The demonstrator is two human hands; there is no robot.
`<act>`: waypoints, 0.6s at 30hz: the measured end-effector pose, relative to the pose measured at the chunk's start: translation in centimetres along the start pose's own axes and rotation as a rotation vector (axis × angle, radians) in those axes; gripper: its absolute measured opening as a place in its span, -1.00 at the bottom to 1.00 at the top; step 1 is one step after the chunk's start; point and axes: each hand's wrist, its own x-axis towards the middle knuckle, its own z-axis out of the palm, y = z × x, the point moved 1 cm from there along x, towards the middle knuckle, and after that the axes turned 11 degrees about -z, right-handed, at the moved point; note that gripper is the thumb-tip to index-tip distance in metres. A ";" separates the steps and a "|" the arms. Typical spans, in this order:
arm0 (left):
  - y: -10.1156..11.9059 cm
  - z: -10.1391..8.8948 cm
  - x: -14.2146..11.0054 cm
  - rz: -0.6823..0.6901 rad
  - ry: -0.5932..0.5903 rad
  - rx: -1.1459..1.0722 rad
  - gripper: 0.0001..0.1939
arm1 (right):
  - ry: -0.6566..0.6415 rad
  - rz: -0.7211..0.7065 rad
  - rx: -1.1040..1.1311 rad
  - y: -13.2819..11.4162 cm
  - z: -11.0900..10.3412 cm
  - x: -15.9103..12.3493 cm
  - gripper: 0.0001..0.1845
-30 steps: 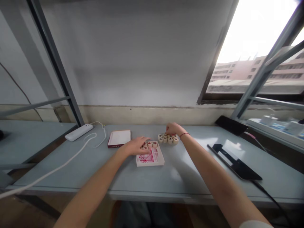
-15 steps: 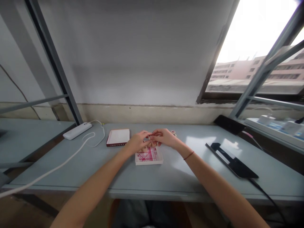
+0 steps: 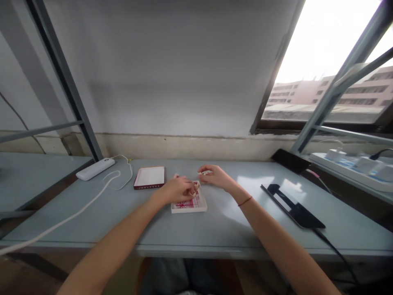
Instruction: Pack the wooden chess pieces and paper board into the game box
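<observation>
A shallow white box (image 3: 199, 205) with pink-red lines inside stands on the desk in front of me. My left hand (image 3: 179, 189) reaches over its left side, fingers curled on small round Chinese chess pieces (image 3: 195, 187) in the box; how many they hold is hidden. Just beyond the box's right rear corner, my right hand (image 3: 213, 176) is closed on pale round Chinese chess pieces (image 3: 204, 173), pinched between thumb and fingers. The hands are apart.
Left of the box lies a dark-red-edged lid (image 3: 150, 176), white inside. A white power bank (image 3: 95, 169) with a cable is farther left. On the right are a black tablet-like device (image 3: 294, 207), a dark phone-like slab (image 3: 290, 161) and a power strip (image 3: 353, 170).
My hands have parted from their meeting point above the box. The left has come down and back over the box; the right stays near the rear corner, now showing the pieces it pinches.
</observation>
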 end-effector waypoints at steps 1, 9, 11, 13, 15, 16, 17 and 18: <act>0.1 0.1 0.0 0.011 0.003 0.020 -0.85 | -0.029 -0.021 -0.027 -0.2 0.1 -0.1 -0.70; -0.8 0.1 0.0 -0.072 0.064 0.137 -0.76 | -0.131 -0.355 -0.306 -2.0 1.4 -1.1 -0.81; -1.2 0.2 0.0 -0.113 0.071 0.126 -0.68 | -0.149 -0.387 -0.356 -2.1 1.8 -1.3 -0.86; -1.4 0.4 -0.1 -0.144 0.062 0.097 -0.61 | -0.162 -0.410 -0.398 -2.0 2.1 -1.3 -0.92; -1.6 0.7 -0.1 -0.159 0.034 0.062 -0.53 | -0.190 -0.437 -0.419 -1.7 2.4 -1.2 -0.93; -1.7 0.8 -0.1 -0.161 0.017 0.043 -0.48 | -0.204 -0.449 -0.424 -1.6 2.6 -1.1 -0.93; -1.8 1.0 -0.1 -0.162 0.000 0.023 -0.43 | -0.216 -0.459 -0.425 -1.4 2.6 -1.0 -0.93; -1.9 1.1 -0.1 -0.163 -0.018 0.002 -0.39 | -0.227 -0.467 -0.425 -1.3 2.7 -1.0 -0.93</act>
